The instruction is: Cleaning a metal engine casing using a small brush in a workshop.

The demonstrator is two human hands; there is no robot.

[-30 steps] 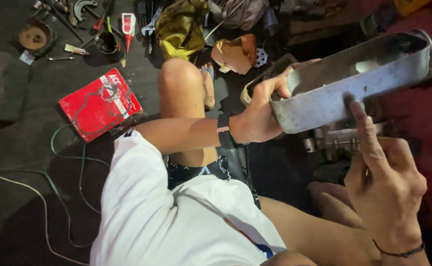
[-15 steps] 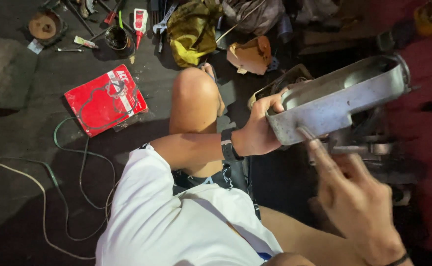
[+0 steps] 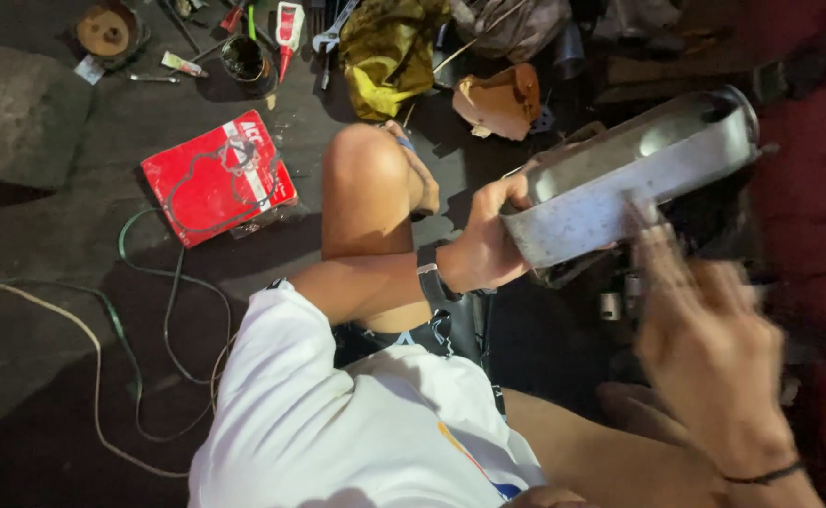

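A red flat package (image 3: 217,179) lies on the dark floor (image 3: 46,310) at the left, with a green cord (image 3: 149,282) curling beside it. The left hand (image 3: 483,249) grips the near end of a long grey metal cover (image 3: 620,188), raised over the knees. The right hand (image 3: 705,339), blurred, presses fingertips (image 3: 641,212) against its side wall, fingers loose rather than clenched.

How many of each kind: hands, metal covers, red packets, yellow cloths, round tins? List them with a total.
Left hand, right hand: 2
Metal cover: 1
Red packet: 1
Yellow cloth: 1
Round tins: 2
Total: 7
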